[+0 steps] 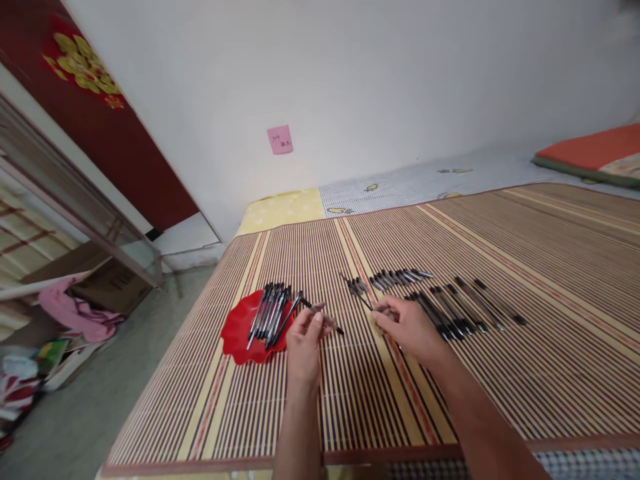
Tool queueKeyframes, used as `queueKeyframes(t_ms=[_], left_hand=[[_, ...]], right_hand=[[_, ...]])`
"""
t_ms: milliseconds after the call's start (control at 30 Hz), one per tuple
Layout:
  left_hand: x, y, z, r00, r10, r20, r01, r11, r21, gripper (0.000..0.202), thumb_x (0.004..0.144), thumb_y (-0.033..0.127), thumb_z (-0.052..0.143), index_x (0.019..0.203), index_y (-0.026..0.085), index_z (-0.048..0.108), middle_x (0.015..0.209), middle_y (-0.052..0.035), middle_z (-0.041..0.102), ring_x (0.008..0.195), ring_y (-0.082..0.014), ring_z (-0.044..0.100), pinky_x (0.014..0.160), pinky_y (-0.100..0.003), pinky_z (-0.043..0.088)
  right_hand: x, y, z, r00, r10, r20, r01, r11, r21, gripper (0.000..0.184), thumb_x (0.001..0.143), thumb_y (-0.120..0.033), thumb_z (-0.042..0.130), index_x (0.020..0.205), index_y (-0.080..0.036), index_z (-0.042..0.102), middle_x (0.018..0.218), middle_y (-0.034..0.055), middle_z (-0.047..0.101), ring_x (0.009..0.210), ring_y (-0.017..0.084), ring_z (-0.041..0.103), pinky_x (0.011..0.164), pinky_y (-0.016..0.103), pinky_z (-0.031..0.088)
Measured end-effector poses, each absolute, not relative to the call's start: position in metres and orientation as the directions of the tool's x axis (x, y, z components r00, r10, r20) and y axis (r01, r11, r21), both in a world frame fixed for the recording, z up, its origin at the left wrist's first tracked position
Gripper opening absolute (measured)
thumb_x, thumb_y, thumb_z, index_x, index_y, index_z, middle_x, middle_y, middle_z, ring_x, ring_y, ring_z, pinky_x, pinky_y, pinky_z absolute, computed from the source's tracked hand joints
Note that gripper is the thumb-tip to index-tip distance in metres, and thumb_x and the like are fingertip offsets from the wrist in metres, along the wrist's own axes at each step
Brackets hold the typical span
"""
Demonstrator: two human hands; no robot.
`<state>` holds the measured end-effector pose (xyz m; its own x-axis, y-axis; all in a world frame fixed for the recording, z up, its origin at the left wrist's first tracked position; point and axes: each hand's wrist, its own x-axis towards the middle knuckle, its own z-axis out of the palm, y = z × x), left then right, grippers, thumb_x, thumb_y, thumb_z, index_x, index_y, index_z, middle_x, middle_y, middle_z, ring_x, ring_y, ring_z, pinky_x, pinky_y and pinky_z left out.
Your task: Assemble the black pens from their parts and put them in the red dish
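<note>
My left hand [305,337] is closed around a clear pen with a black tip [327,321], just right of a red plate [237,337]. Several assembled black pens [271,312] lie on that plate. My right hand [407,327] pinches a thin pen part [363,301] near a small group of black caps [357,287]. Rows of pen parts lie beyond my right hand: short dark pieces [400,276] and longer barrels [465,308]. Everything rests on a striped bamboo mat [500,387].
A white wall with a pink sticky note [280,139] stands behind the bed. An orange and green cushion [595,155] lies at the far right. Left of the bed are a grey floor, a cardboard box [107,287], pink cloth [75,313] and a glass door.
</note>
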<state>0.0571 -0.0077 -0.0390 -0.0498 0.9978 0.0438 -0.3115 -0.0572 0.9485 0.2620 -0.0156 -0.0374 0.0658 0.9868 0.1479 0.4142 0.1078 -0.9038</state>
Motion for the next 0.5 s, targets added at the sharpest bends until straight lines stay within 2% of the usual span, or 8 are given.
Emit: queueKeyframes(t_ms=[133,233,367,500], left_hand=[[0.057,-0.009,-0.039,-0.044,0.995,0.092,-0.166,-0.098,0.981,0.037,0.088,0.037,0.064,0.118,0.017,0.069,0.077,-0.0016,0.062,0.074,-0.013,0.058,0.076,-0.026,0.047],[0.056,-0.009,-0.039,-0.067,0.991,0.112,-0.054,-0.115,0.992,0.038,0.089,0.039,0.062,0.119,0.019,0.071,0.084,-0.0037,0.064,0.079,-0.0153,0.058,0.077,-0.028,0.047],[0.051,-0.007,-0.04,-0.078,0.968,0.237,0.115,-0.227,0.967,0.034,0.091,0.037,0.059,0.117,0.021,0.072,0.098,-0.0071,0.065,0.096,-0.0201,0.06,0.087,-0.033,0.046],[0.045,-0.006,-0.04,-0.063,0.954,0.292,0.226,-0.271,0.936,0.033,0.094,0.032,0.054,0.122,0.024,0.07,0.102,-0.0072,0.063,0.103,-0.0211,0.058,0.092,-0.035,0.045]], right_hand=[[0.264,-0.017,-0.03,0.092,0.978,0.185,0.303,0.15,-0.941,0.02,0.081,-0.038,0.062,0.082,-0.019,0.065,0.071,0.0013,0.059,0.063,0.015,0.054,0.057,0.026,0.043],[0.27,-0.02,-0.024,0.09,0.975,0.203,0.264,0.173,-0.949,0.023,0.08,-0.041,0.065,0.083,-0.018,0.066,0.071,0.0014,0.06,0.061,0.014,0.053,0.054,0.025,0.042],[0.278,-0.024,-0.016,0.059,0.97,0.237,0.289,0.211,-0.934,0.02,0.081,-0.039,0.065,0.081,-0.018,0.068,0.068,0.0004,0.061,0.058,0.013,0.053,0.053,0.024,0.041],[0.286,-0.028,-0.011,0.02,0.965,0.262,0.333,0.241,-0.912,0.018,0.082,-0.037,0.065,0.08,-0.019,0.069,0.066,0.0,0.062,0.058,0.013,0.054,0.053,0.024,0.041]])
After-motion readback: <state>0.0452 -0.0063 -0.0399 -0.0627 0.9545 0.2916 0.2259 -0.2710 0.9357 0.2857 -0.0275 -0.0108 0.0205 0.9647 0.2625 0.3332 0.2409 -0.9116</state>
